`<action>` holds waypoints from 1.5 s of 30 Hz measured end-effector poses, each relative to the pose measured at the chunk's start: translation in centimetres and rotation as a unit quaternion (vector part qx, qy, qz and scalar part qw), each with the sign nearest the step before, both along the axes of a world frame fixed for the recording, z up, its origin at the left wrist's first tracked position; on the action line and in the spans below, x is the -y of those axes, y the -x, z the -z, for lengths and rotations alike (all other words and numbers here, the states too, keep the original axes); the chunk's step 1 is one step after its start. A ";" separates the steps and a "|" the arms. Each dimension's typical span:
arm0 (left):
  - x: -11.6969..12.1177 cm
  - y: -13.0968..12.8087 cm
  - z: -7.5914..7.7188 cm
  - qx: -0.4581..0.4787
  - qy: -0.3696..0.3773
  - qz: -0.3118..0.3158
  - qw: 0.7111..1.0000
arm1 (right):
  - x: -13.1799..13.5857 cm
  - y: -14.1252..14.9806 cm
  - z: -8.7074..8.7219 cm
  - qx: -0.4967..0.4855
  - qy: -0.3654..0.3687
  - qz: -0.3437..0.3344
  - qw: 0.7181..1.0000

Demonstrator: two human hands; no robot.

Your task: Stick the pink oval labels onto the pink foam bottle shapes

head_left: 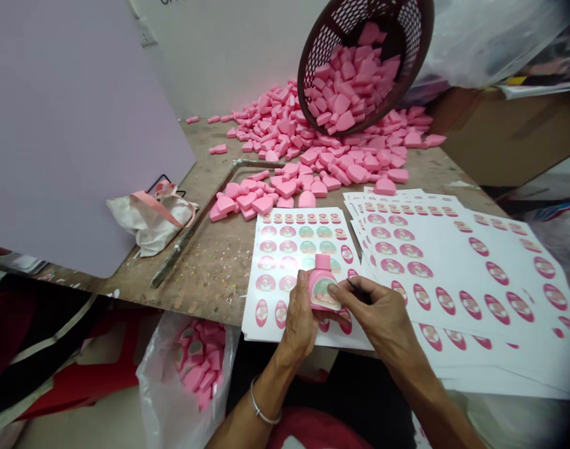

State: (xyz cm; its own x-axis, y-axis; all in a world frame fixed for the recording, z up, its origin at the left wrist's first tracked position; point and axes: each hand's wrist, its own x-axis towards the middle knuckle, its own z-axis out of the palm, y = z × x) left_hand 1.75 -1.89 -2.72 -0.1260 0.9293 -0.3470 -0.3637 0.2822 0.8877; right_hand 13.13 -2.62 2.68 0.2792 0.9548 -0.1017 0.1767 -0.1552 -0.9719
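Left hand [298,321] grips a pink bottle [322,288] (label on its front) at 12 o'clock; right hand [378,315] pinches tweezers [358,290] just beside it, above a sticker sheet [285,249].

Small labelling w/shop: stained wooden desk [210,268] is carrying heaps of pink heart-shaped pcs [285,131] & stacks of label sheets [448,274], w/ plastic sack [158,399] of labelled pcs sitting below.

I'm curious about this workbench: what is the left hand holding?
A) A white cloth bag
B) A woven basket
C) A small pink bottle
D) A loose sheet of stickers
C. The left hand grips the small pink bottle, while the right hand pinches a dark pointed tool near it.
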 end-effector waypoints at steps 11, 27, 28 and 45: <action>0.5 1.3 -0.7 -0.131 -0.129 0.054 0.981 | 0.0 0.6 -1.0 0.105 -0.065 -0.011 0.992; 0.2 -0.8 -2.5 0.046 0.051 -0.001 0.998 | 0.6 0.7 0.7 0.262 -0.288 -0.037 0.920; 0.1 -1.0 -2.4 0.076 0.062 0.000 0.995 | 0.5 0.7 0.7 0.262 -0.293 -0.040 0.918; -0.1 -1.0 -3.2 0.236 0.081 0.059 0.966 | 0.6 0.0 1.6 0.168 -0.294 -0.075 0.938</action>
